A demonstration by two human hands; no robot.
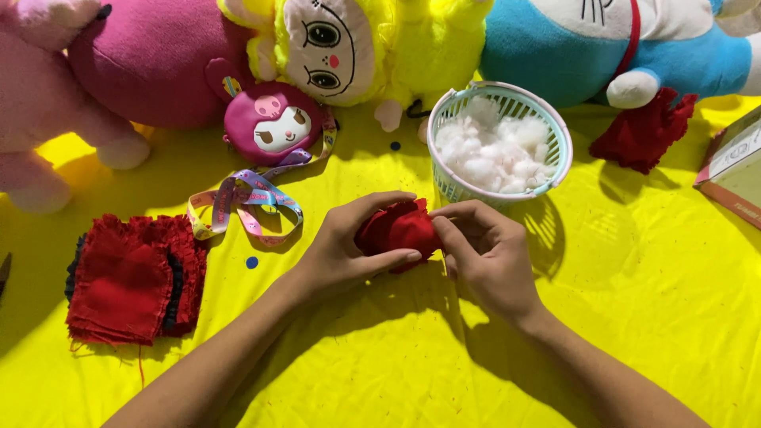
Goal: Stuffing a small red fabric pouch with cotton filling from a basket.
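Cloth of bright yellow (634, 317) spreads under everything I work on. Along its twelve o'clock edge sit big plush toys: a pink one (143, 63) at eleven, a yellow one (357, 47) at twelve, a blue one (618, 47) at one. At nine o'clock from my hands lies a stack of red fabric pieces (127, 281), well apart from them. A pale green basket (559, 150) stands at one o'clock, just beyond my right fingers, and it holds white stuffing (495, 150) heaped close to the rim. A crumpled red cloth (642, 131) rests further out at two.

Between my hands sits the red pouch (400, 226), its long axis running nine to three. My left hand (341, 250) is curled around its nine o'clock end, thumb under, fingers over. My right hand (487, 254) pinches its three o'clock end and is the nearer one to the basket.
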